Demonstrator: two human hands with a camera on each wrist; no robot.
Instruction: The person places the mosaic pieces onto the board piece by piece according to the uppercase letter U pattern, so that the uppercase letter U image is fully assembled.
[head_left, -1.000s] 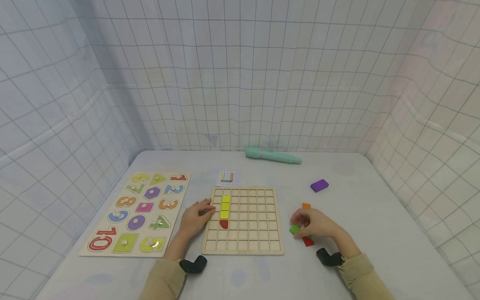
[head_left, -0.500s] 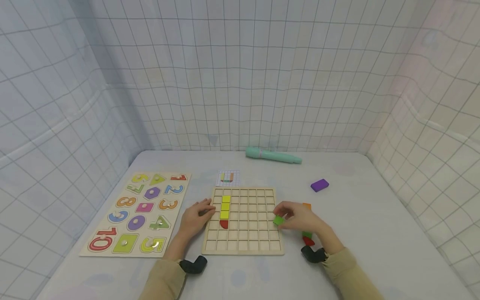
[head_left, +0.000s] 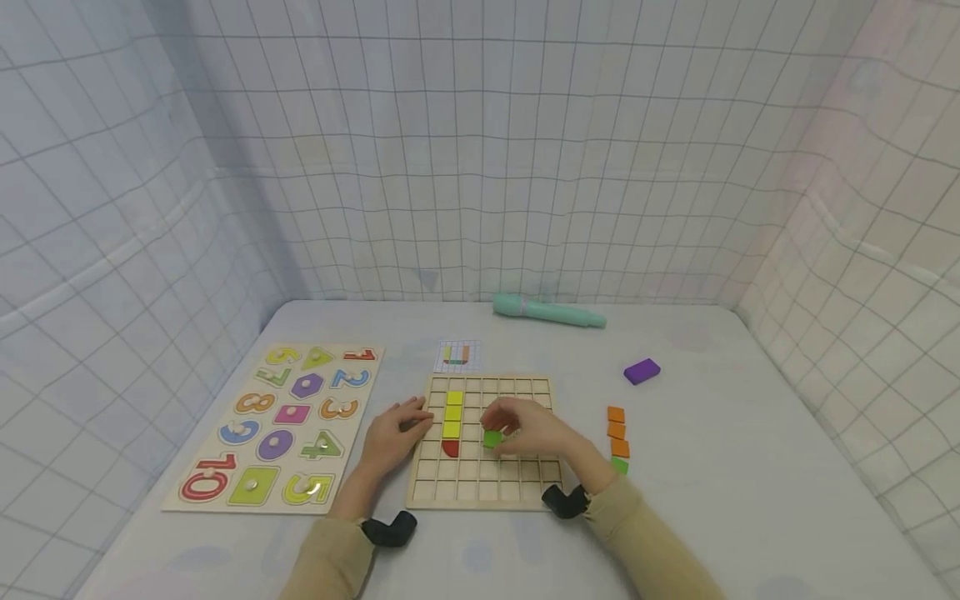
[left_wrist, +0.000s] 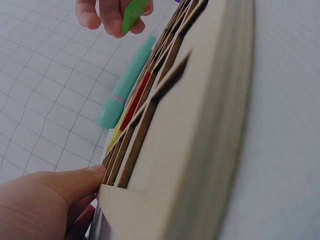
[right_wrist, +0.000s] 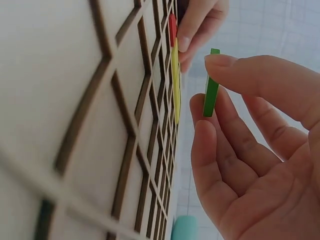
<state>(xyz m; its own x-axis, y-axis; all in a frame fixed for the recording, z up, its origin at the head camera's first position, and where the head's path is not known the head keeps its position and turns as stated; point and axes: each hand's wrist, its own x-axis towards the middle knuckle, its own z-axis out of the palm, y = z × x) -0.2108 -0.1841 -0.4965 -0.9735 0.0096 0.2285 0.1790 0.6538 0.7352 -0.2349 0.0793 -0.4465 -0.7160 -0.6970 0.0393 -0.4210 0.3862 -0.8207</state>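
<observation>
My right hand [head_left: 531, 427] pinches a green square tile [right_wrist: 212, 90] between thumb and fingers. It holds the tile above the middle of a wooden grid board [head_left: 450, 493]; in the right wrist view a gap shows between tile and board. Three yellow square tiles [head_left: 453, 413] form a column in the board's left part, with a red quarter-round tile [head_left: 450, 448] directly below them. At the board's left edge rests my left hand [head_left: 388, 437], its thumb [left_wrist: 90, 175] touching the edge. A small pattern card [head_left: 457, 356] lies just beyond the board.
Right of the board, orange square tiles [head_left: 617, 431] stand in a column with another green tile [head_left: 619, 465] below, partly covered by my sleeve. A purple block [head_left: 642, 372] lies farther back. A turquoise pen-shaped object [head_left: 547, 312] is at the rear, a number puzzle board [head_left: 314, 423] at left.
My right hand has lifted the green tile from the pieces at right and carried it left over the board. My left hand has stayed at the board's edge.
</observation>
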